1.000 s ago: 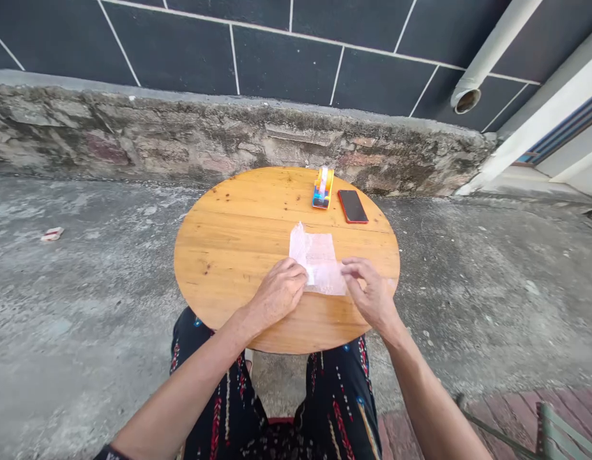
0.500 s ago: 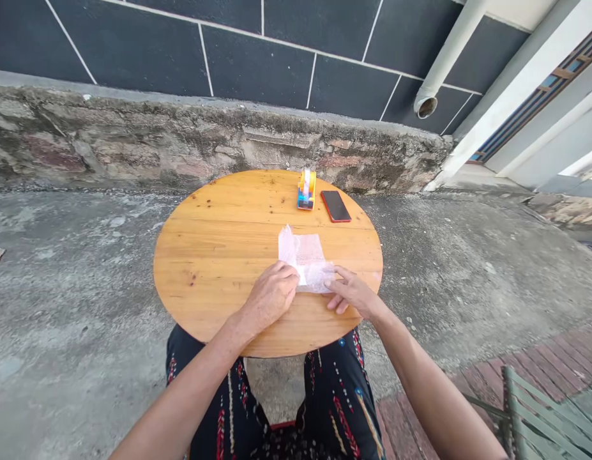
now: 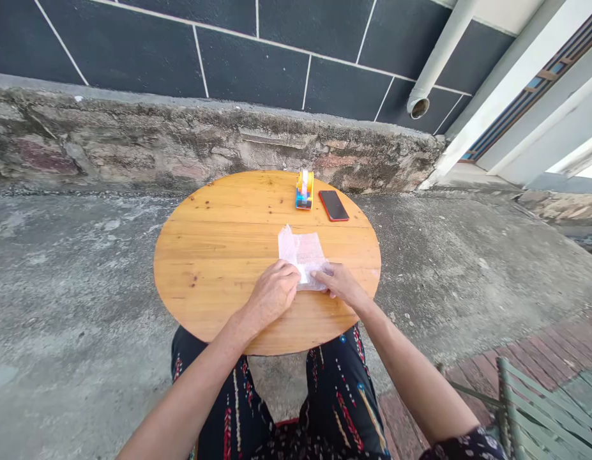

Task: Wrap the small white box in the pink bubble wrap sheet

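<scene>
Translucent, pale-pink plastic sheet [image 3: 311, 246]: right hand [image 3: 340, 281] pinches its right edge; left hand [image 3: 276, 285] curls at its left, grip unclear. Advise even tension.

I am outside, right by a wall [image 3: 252, 67]. It is dark on top and bumpy stone [image 3: 181, 153] down low, with a pipe [image 3: 440, 57] along it. The ground [image 3: 85, 306] is rough and gray, and my table [image 3: 209, 249] is out here too.

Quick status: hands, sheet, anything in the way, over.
Left hand at near left of translucent sheet, right hand at its near right. Sheet lying on wooden table. Tape dispenser and phone beyond it, clear of both hands.
</scene>
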